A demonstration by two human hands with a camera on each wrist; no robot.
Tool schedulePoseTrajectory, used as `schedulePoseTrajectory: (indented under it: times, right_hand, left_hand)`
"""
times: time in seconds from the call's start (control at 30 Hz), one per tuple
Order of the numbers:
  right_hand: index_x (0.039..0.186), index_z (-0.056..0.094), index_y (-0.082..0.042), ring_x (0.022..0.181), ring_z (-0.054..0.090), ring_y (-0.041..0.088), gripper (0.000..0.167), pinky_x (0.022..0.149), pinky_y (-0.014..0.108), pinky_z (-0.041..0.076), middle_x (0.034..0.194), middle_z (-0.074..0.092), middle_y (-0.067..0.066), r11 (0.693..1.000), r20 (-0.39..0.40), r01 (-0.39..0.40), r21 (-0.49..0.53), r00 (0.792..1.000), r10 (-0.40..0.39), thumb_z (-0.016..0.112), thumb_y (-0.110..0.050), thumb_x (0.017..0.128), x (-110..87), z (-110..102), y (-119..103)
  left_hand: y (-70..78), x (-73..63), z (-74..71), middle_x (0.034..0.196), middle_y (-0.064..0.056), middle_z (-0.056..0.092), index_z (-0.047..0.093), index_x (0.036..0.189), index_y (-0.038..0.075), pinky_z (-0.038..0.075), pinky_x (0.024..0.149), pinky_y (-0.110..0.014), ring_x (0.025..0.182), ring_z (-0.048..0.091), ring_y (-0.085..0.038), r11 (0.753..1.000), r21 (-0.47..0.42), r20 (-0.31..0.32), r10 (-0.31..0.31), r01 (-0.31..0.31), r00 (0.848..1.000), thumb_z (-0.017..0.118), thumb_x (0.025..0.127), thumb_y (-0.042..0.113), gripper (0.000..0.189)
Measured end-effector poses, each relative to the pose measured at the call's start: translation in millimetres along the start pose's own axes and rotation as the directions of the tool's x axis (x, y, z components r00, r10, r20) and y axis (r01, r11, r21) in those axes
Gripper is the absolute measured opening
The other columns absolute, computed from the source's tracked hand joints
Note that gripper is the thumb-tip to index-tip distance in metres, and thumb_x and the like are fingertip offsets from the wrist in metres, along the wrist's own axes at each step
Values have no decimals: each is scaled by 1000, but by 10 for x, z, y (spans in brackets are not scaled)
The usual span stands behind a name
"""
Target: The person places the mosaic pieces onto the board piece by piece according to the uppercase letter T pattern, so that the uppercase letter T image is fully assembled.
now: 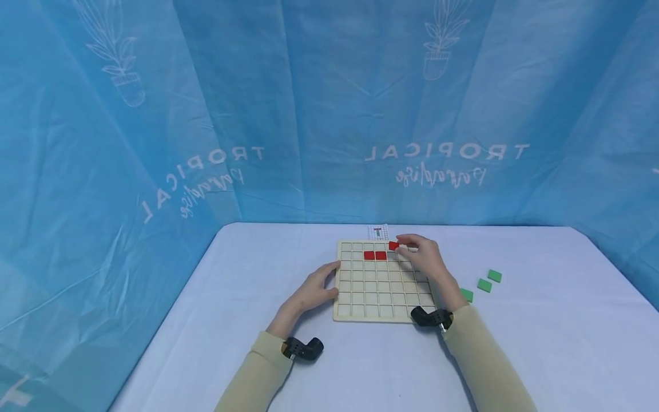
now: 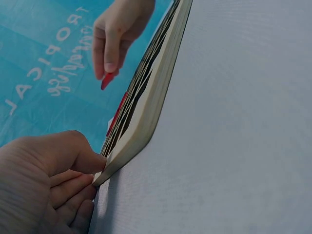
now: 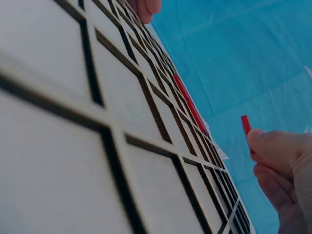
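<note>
The right hand [image 1: 424, 256], stretched forward above the board [image 1: 371, 298], pinches a red tile [image 1: 393, 245] between thumb and fingers. Two more red tiles [image 1: 369, 256] lie left of it. The left hand [image 1: 313, 289], thumb and fingers apart, touches the board's left edge.

Mirrored white lettering [image 1: 447, 150] reading "TROPICAL Paradise" stands twice on the blue curtain [image 1: 334, 114].

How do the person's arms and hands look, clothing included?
The left sleeve and right sleeve are long and plain beige. The left device and right device, worn at the wrists, are black and bent. The left hand and right hand wear no gloves.
</note>
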State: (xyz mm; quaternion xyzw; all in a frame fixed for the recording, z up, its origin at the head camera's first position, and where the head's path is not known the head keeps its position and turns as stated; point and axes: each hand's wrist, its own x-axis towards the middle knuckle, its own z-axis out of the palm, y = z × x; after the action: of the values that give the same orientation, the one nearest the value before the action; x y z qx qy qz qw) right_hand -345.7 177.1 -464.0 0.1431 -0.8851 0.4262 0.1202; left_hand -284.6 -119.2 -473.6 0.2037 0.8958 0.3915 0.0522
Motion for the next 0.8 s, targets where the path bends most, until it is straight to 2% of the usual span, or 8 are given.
schedulePoseTrajectory:
  times: [0.1,0.37,0.8]
  right_hand:
    - [119,65,-6,102,62,30,36,88,44,51,109,66,11,1000,2,4,-10,1000,-4,70,-17,85,-16,51,73]
    - [113,67,-3,98,63,27,32,87,41,51,107,67,13,996,17,76,-47,997,-76,73,-12,83,-27,128,181]
    - [115,67,-2,103,60,30,34,89,43,50,110,66,13,990,34,113,-86,993,-110,72,-13,83,-56,125,147]
  left_hand:
    - [6,-5,5,149,-11,34,31,146,2,24,112,-37,138,26,-24,1000,-2,-4,-1,1,1000,61,80,7,72]
    - [4,-2,15,148,-11,34,31,146,2,24,112,-37,138,26,-25,1000,7,-14,-3,3,1000,61,81,8,72]
    - [3,0,7,148,-12,34,31,146,0,24,112,-38,138,26,-26,1000,-15,-7,8,-8,1000,61,81,6,72]
